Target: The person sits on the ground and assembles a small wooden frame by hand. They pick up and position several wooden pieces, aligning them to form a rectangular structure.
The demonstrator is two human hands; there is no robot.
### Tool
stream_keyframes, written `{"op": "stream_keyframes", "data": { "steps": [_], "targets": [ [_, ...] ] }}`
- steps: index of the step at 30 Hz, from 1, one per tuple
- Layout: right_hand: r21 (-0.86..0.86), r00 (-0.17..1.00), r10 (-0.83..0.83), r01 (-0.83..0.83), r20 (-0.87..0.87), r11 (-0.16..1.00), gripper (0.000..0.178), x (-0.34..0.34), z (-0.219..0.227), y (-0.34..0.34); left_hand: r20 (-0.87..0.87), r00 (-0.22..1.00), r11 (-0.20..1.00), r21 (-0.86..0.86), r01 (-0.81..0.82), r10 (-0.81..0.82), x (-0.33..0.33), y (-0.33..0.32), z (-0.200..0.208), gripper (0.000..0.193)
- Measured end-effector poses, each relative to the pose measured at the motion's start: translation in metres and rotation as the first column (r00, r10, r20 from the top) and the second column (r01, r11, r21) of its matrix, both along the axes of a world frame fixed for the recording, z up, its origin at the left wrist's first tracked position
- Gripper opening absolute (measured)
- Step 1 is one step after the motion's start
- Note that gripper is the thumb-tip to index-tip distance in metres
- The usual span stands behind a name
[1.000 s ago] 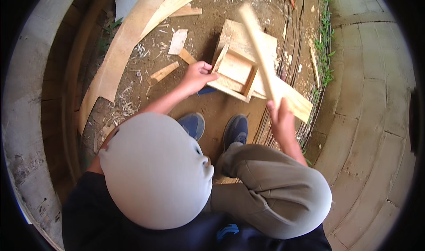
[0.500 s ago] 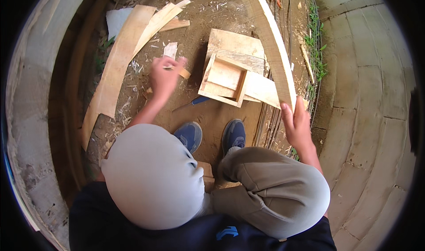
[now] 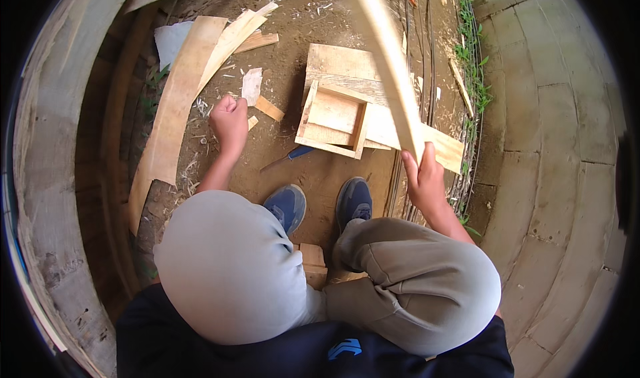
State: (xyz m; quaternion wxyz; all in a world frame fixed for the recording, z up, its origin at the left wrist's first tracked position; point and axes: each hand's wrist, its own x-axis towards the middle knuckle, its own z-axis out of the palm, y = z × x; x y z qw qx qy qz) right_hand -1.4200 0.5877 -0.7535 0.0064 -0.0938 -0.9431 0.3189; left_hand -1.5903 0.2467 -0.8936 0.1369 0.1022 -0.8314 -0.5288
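My right hand [image 3: 427,181] grips the lower end of a long, narrow wooden plank [image 3: 387,58], which rises away from me and is blurred toward its far end. Curled into a fist, my left hand [image 3: 229,121] hovers over the dirt beside some small wood offcuts [image 3: 269,109]; anything inside it is hidden. A shallow open wooden frame [image 3: 365,131] rests on flat boards [image 3: 343,57] in front of my feet, left of the raised plank. Another board [image 3: 443,150] extends from under the frame toward my right hand.
Long thin boards [image 3: 177,105] lie on the left. A blue-handled tool [image 3: 300,152] rests on the dirt near my shoes [image 3: 287,205]. Thin rods [image 3: 397,185] run along the ground on the right, beside green weeds [image 3: 477,65] and a paved strip [image 3: 533,145]. Wood shavings are scattered about.
The plank in my right hand has swung left and turned, and that hand has shifted slightly left. My left hand has drawn back from the small offcuts and closed into a fist.
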Motion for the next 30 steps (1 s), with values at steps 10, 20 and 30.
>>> {"op": "stream_keyframes", "data": {
  "steps": [10,20,30],
  "targets": [
    [0.07,0.983,-0.097,0.087,0.156,0.994,0.033,0.016,0.011,0.021,0.119,0.912,0.907,0.218,0.36,-0.391,0.012,0.035,-0.017,0.032],
    [0.065,0.915,-0.264,0.257,0.305,0.964,0.033,0.057,-0.024,0.016,0.089,0.853,0.852,0.166,0.496,-0.514,0.007,0.027,-0.02,0.036],
    [0.046,0.932,-0.223,0.219,0.286,0.975,0.04,0.065,-0.038,0.025,0.476,0.667,0.785,0.085,0.613,-0.573,0.026,0.05,0.013,0.048]
  ]
}}
